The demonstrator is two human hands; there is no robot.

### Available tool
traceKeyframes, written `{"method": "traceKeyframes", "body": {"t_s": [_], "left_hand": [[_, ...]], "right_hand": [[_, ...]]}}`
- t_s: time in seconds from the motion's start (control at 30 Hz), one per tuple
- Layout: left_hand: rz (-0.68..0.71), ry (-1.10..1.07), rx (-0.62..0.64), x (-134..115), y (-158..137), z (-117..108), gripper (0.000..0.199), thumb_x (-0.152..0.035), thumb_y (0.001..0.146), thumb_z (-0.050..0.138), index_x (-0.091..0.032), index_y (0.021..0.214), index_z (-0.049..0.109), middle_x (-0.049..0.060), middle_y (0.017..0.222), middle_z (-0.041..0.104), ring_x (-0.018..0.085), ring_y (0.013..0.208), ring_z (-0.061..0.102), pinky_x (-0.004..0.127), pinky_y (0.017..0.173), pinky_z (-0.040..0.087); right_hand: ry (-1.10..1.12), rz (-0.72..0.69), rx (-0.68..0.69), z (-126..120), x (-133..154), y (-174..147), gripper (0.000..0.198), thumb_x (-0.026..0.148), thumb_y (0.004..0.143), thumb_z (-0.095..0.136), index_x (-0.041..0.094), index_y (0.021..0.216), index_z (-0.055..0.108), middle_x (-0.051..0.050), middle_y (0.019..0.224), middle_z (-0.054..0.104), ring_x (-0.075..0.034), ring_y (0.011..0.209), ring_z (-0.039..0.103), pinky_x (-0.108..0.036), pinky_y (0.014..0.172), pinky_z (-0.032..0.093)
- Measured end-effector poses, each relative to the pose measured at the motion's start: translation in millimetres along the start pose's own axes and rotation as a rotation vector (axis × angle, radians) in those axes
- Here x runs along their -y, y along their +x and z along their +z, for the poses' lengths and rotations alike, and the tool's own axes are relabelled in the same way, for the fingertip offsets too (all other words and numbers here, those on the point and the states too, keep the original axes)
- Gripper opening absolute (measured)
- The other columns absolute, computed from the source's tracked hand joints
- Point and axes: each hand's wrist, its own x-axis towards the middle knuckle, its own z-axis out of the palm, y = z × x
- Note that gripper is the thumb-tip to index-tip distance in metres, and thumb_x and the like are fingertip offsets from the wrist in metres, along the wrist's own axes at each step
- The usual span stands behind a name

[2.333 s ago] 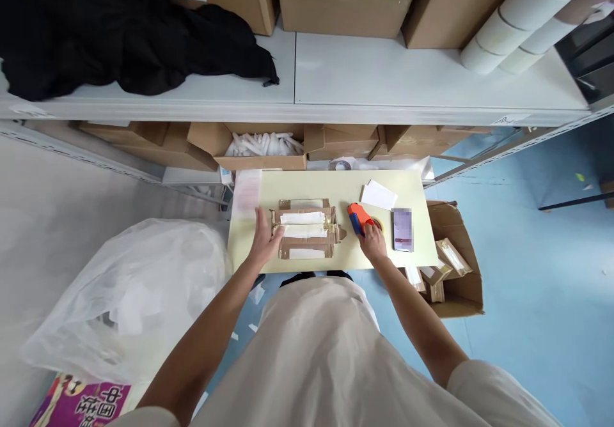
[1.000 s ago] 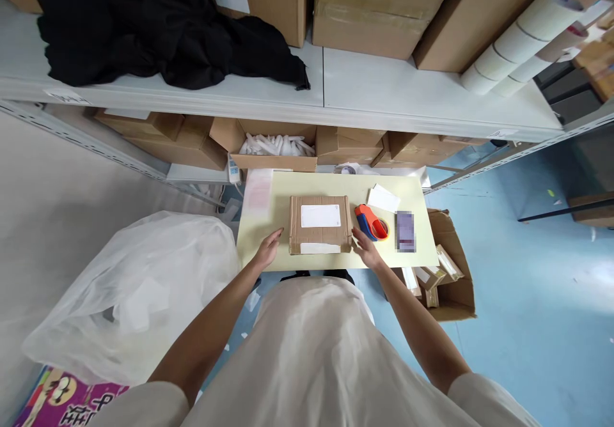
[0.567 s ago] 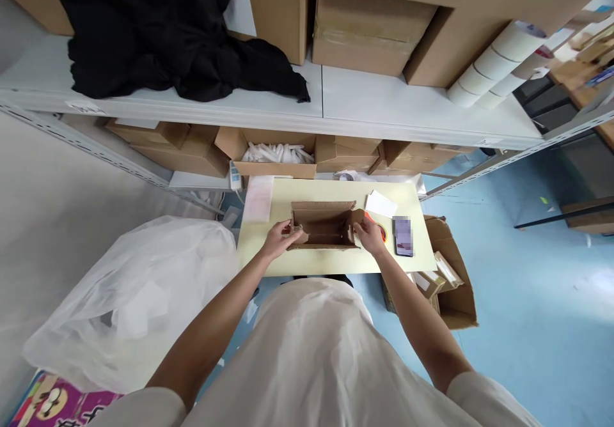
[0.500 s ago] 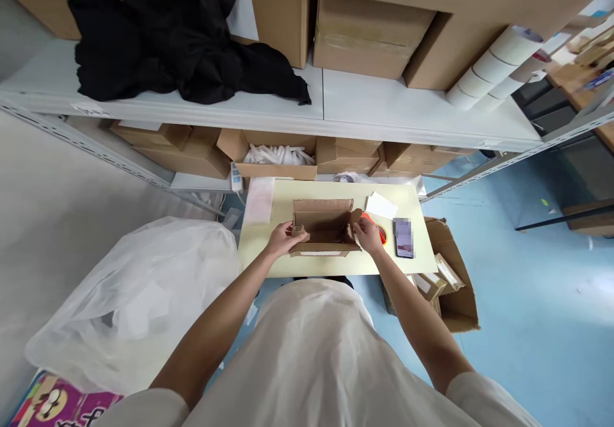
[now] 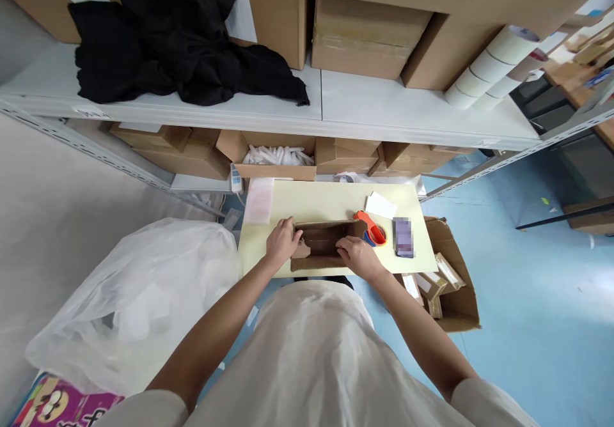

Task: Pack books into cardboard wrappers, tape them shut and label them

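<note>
A small open cardboard box (image 5: pixel 317 263) sits near the front edge of the pale yellow table (image 5: pixel 307 197). Its opening faces up, and a short flap leans inward at its left end. My left hand (image 5: pixel 282 243) grips the left end of the box, with its thumb by that flap. At the right end, my right hand (image 5: pixel 359 256) has its fingers closed over the wall, with the fingertips inside the opening. An orange tape dispenser (image 5: pixel 370 227) lies just beyond my right hand. Farther right is a phone (image 5: pixel 403 237) with its screen blurred.
White cards (image 5: pixel 381 205) lie at the table's back right. A shelf (image 5: pixel 384 107) with cartons, black cloth (image 5: pixel 182 50) and tape rolls (image 5: pixel 494 66) stands over the back. A large carton (image 5: pixel 460 305) of small boxes is right, a translucent plastic bag (image 5: pixel 139 299) left.
The box has come slightly toward me, and its back side stands lower in view. My right hand has shifted left and down, folding the right flap inward. More of the tape dispenser shows.
</note>
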Motion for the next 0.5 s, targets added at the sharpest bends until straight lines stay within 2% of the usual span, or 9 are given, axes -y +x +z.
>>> {"method": "traceKeyframes", "body": {"t_s": [0.1, 0.13, 0.2, 0.27, 0.33, 0.43, 0.5], "left_hand": [[0.132, -0.035, -0.112, -6, -5, -4, 0.024, -0.034, 0.088, 0.046, -0.018, 0.1, 0.06, 0.013, 0.096, 0.062, 0.026, 0.096, 0.059, 0.038, 0.083, 0.046], [0.207, -0.056, -0.098, -8, -7, -4, 0.021, -0.033, 0.089, 0.045, -0.02, 0.093, 0.061, 0.011, 0.089, 0.063, 0.025, 0.092, 0.059, 0.038, 0.084, 0.045], [0.356, -0.096, 0.023, -14, -9, -4, 0.023, -0.033, 0.09, 0.043, -0.022, 0.085, 0.062, 0.009, 0.083, 0.063, 0.024, 0.088, 0.06, 0.039, 0.087, 0.044], [0.439, -0.121, 0.176, -20, -11, 0, 0.021, -0.034, 0.088, 0.047, -0.022, 0.09, 0.064, 0.01, 0.091, 0.066, 0.025, 0.094, 0.061, 0.041, 0.092, 0.042], [0.434, -0.103, 0.249, -25, -10, 4, 0.028, -0.036, 0.081, 0.057, -0.021, 0.103, 0.064, 0.014, 0.112, 0.064, 0.031, 0.111, 0.056, 0.045, 0.101, 0.035], [0.347, 0.013, 0.213, -25, -8, 7, 0.061, -0.04, 0.068, 0.069, -0.017, 0.123, 0.056, 0.019, 0.142, 0.045, 0.039, 0.134, 0.034, 0.053, 0.111, 0.015], [0.313, 0.083, 0.215, -21, -7, 6, 0.069, -0.041, 0.066, 0.07, -0.016, 0.128, 0.052, 0.018, 0.149, 0.034, 0.039, 0.138, 0.026, 0.054, 0.113, 0.008]], "right_hand": [[-0.135, -0.046, 0.126, 5, 2, 1, 0.023, 0.013, 0.089, 0.043, 0.017, 0.092, 0.066, -0.011, 0.098, 0.068, -0.022, 0.09, 0.062, -0.034, 0.081, 0.044], [-0.169, -0.051, 0.141, 5, 0, 2, 0.023, 0.011, 0.088, 0.044, 0.016, 0.092, 0.066, -0.012, 0.1, 0.068, -0.023, 0.092, 0.062, -0.035, 0.084, 0.043], [-0.207, -0.034, 0.149, 5, -6, 4, 0.021, 0.01, 0.086, 0.046, 0.015, 0.094, 0.066, -0.014, 0.104, 0.067, -0.025, 0.095, 0.061, -0.038, 0.086, 0.042], [-0.207, 0.003, 0.149, 5, -13, 4, 0.019, 0.012, 0.085, 0.051, 0.015, 0.096, 0.066, -0.016, 0.108, 0.066, -0.027, 0.097, 0.061, -0.039, 0.087, 0.042], [-0.196, 0.06, 0.14, 4, -21, 4, 0.023, 0.017, 0.081, 0.059, 0.014, 0.103, 0.064, -0.017, 0.117, 0.062, -0.03, 0.105, 0.059, -0.041, 0.09, 0.041], [-0.161, 0.17, 0.137, 4, -37, 1, 0.043, 0.023, 0.076, 0.068, 0.014, 0.117, 0.059, -0.018, 0.131, 0.054, -0.033, 0.112, 0.055, -0.043, 0.092, 0.041], [-0.099, 0.213, 0.146, 4, -51, -2, 0.036, 0.023, 0.082, 0.06, 0.015, 0.117, 0.06, -0.015, 0.131, 0.055, -0.03, 0.109, 0.058, -0.041, 0.089, 0.044]]}}
